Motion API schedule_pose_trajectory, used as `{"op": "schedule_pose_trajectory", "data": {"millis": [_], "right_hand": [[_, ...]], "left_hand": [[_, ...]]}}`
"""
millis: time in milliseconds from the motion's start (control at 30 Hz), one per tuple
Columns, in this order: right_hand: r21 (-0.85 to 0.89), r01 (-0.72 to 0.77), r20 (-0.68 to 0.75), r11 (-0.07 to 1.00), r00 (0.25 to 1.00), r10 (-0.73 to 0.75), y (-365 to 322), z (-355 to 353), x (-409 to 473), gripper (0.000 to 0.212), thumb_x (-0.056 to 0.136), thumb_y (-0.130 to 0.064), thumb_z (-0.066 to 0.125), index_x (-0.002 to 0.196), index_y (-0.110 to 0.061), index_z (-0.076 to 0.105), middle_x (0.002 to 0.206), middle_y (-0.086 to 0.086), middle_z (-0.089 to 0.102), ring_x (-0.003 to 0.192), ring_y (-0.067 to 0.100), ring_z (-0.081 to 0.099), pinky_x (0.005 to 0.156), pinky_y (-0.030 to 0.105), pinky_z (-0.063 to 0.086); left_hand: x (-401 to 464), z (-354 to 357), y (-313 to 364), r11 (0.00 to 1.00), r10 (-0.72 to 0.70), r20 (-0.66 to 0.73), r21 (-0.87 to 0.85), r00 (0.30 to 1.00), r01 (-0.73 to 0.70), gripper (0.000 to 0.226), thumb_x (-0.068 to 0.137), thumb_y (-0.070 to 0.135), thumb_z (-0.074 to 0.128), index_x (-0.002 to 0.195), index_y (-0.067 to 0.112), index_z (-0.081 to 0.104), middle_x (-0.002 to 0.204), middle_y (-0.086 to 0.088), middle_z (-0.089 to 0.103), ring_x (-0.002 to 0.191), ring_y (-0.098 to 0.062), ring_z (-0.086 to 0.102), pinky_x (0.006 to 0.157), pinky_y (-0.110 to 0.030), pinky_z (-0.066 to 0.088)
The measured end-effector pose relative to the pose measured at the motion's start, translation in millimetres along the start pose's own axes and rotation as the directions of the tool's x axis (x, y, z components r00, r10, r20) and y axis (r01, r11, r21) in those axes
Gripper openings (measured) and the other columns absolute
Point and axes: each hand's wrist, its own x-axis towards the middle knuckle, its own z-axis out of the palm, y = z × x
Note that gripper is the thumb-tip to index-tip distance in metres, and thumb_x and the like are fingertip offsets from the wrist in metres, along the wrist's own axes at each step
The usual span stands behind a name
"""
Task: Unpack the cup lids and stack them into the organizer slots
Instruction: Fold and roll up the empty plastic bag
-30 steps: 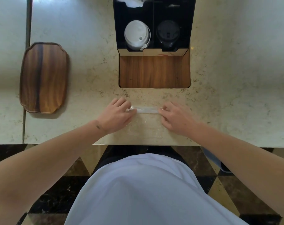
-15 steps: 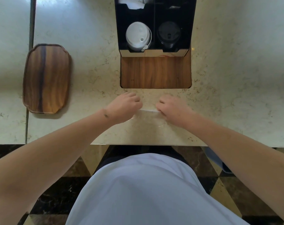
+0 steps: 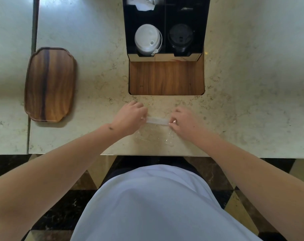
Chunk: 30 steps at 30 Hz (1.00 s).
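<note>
Pinched between both hands, left (image 3: 130, 117) and right (image 3: 182, 121), is the bag's (image 3: 153, 134) white strip (image 3: 157, 120), stretched taut; half a second ago my fists hid it. Clear film, hard to make out, lies below on the counter (image 3: 252, 101). Lids (image 3: 147, 39) already stand in the organizer (image 3: 165, 55) beyond.

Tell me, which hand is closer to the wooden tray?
Left. The left hand is on the counter just right of the tray, holding one end of a clear bag. The right hand holds the far end.
</note>
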Motion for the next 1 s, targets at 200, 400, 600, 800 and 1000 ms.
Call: {"op": "schedule_pose_trajectory", "data": {"millis": [200, 400, 600, 800, 1000], "right_hand": [[-0.151, 0.138, 0.060, 0.979, 0.990, -0.130, -3, -9, 7, 0.017, 0.084, 0.001, 0.061, 0.078, -0.015, 0.061, 0.080, -0.003, 0.053, 0.074, 0.017, 0.047, 0.066, 0.033, 0.046], [-0.298, 0.260, 0.113, 0.918, 0.965, -0.236, -9, 0, -25, 0.010, 0.078, -0.001, 0.069, 0.087, -0.005, 0.067, 0.085, 0.008, 0.057, 0.071, 0.018, 0.046, 0.059, 0.028, 0.045], [-0.145, 0.129, 0.023, 0.981, 0.992, -0.127, -6, -2, -23, 0.016, 0.094, -0.021, 0.064, 0.093, -0.011, 0.077, 0.098, 0.004, 0.063, 0.078, 0.014, 0.050, 0.068, 0.028, 0.049], [-0.035, -0.039, 0.090, 0.999, 0.995, 0.042, -12, -1, 2, 0.005, 0.091, -0.021, 0.066, 0.093, -0.020, 0.061, 0.091, -0.006, 0.057, 0.088, 0.017, 0.052, 0.078, 0.033, 0.048], [-0.255, 0.181, 0.064, 0.950, 0.983, -0.171, -17, 1, -24, 0.012, 0.084, 0.002, 0.067, 0.084, -0.009, 0.068, 0.085, 0.004, 0.059, 0.077, 0.017, 0.048, 0.065, 0.029, 0.049]], "left_hand": [[3, -5, 0, 0.981, 0.153, 0.083, 0.111, 0.985, -0.162, 0.008, 0.094, 0.009, 0.061, 0.096, 0.013, 0.068, 0.092, -0.003, 0.065, 0.087, -0.023, 0.055, 0.078, -0.036, 0.049], [-30, 13, 2, 0.919, 0.309, 0.026, 0.248, 0.951, -0.305, 0.019, 0.088, 0.000, 0.060, 0.103, 0.003, 0.071, 0.096, -0.010, 0.065, 0.087, -0.029, 0.059, 0.079, -0.042, 0.053], [-27, 7, 5, 0.985, 0.157, -0.031, 0.078, 0.987, -0.154, 0.013, 0.097, 0.016, 0.066, 0.098, 0.010, 0.078, 0.104, -0.008, 0.064, 0.094, -0.027, 0.056, 0.078, -0.039, 0.052], [-3, 3, 6, 0.997, -0.037, 0.071, -0.064, 0.997, 0.042, 0.014, 0.095, 0.022, 0.066, 0.107, 0.017, 0.064, 0.103, 0.000, 0.066, 0.098, -0.022, 0.055, 0.078, -0.032, 0.048], [-29, 14, -1, 0.922, 0.343, -0.017, 0.197, 0.939, -0.333, 0.016, 0.080, -0.006, 0.071, 0.091, 0.006, 0.071, 0.089, -0.008, 0.064, 0.081, -0.028, 0.057, 0.073, -0.038, 0.052]]}}
